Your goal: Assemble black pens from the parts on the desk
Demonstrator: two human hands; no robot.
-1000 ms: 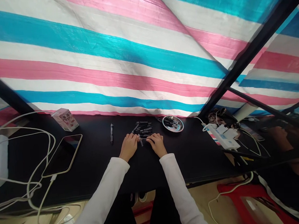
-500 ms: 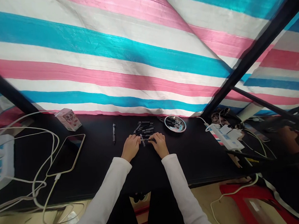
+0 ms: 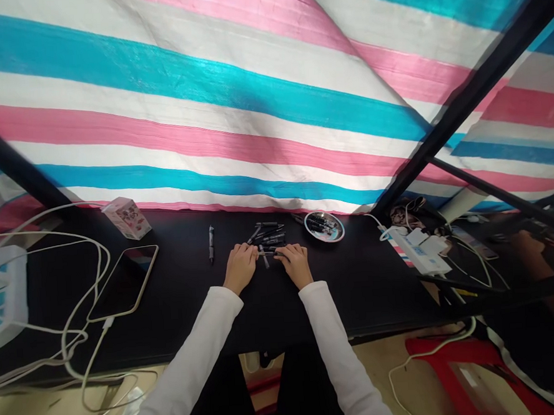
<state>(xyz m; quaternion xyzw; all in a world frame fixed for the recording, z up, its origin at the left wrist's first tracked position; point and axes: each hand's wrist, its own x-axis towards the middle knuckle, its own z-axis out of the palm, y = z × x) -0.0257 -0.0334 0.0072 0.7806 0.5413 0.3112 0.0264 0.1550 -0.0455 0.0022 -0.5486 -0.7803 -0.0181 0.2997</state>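
Black pens (image 3: 269, 238) piled on bench (image 3: 358, 303), few in dish (image 3: 328, 239), lone pen (image 3: 210, 244) off to side; left hand (image 3: 240, 267), right hand (image 3: 294, 264) curled at pile, grip unclear

Slim black pen (image 3: 273, 253) lying crosswise, loose black pens (image 3: 269, 234) just beyond it

Pink, white and turquoise striped tarpaulin (image 3: 205, 99), black tabletop (image 3: 371, 295), white sleeves (image 3: 192, 356), black pens (image 3: 269, 236)
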